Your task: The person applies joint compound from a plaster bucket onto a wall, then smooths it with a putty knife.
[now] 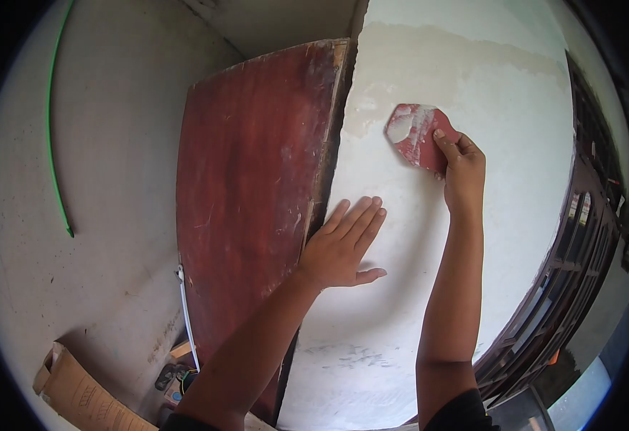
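Note:
My right hand (464, 169) grips a flat red scraper (420, 135) by its lower right side, thumb on the near face. Whitish paste is smeared over the scraper's left and middle part. The scraper is at the white wall (400, 309), below a beige damp-looking patch (429, 61) near the top. Lower and to the left, my left hand (347, 246) lies flat on the wall with its fingers stretched out and thumb apart. Its wrist is close to the edge of a reddish-brown wooden panel (250, 158).
A green cord (50, 136) hangs on the left wall. Below are a cardboard box (88, 395), a white cable (186, 312) and some small gear (174, 381) on the left. Dark window frames (580, 230) stand along the right edge.

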`<state>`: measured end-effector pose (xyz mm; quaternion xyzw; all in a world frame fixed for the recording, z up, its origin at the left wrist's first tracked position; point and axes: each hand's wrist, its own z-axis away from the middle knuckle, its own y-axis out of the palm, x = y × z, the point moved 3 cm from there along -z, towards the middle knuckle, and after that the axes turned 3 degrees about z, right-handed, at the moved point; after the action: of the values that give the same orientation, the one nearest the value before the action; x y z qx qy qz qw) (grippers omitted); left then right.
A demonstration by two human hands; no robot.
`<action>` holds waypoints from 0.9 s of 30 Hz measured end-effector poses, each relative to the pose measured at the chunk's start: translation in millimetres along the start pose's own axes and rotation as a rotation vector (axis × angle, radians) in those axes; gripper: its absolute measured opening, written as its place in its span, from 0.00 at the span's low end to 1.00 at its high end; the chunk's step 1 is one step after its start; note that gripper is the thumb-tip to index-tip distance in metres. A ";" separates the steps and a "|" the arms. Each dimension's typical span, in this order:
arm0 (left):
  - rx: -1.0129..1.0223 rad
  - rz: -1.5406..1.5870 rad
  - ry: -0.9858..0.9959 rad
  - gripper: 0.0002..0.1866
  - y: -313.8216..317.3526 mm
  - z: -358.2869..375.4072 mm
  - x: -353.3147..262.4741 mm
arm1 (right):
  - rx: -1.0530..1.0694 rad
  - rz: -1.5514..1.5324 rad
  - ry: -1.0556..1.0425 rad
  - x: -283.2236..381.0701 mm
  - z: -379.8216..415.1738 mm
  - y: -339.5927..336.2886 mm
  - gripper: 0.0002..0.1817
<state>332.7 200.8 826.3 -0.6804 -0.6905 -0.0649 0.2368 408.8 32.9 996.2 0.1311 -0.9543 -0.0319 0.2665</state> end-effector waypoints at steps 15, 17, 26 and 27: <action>-0.008 0.012 0.009 0.52 2.1 0.9 0.9 | 0.044 -0.091 -0.095 22.1 2.5 30.9 0.11; -0.016 0.003 0.014 0.52 0.9 1.2 1.4 | 0.162 -0.006 -0.118 28.1 4.0 50.9 0.13; -0.022 -0.002 0.016 0.52 0.9 0.7 1.2 | -0.072 -0.011 0.020 -5.2 7.2 -10.8 0.13; -0.016 0.002 0.014 0.52 0.7 0.4 1.0 | -0.072 -0.013 0.021 -7.4 6.6 -9.5 0.13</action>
<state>333.4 201.9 826.1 -0.6824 -0.6876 -0.0749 0.2363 413.7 25.7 985.6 0.1277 -0.9489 -0.0668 0.2808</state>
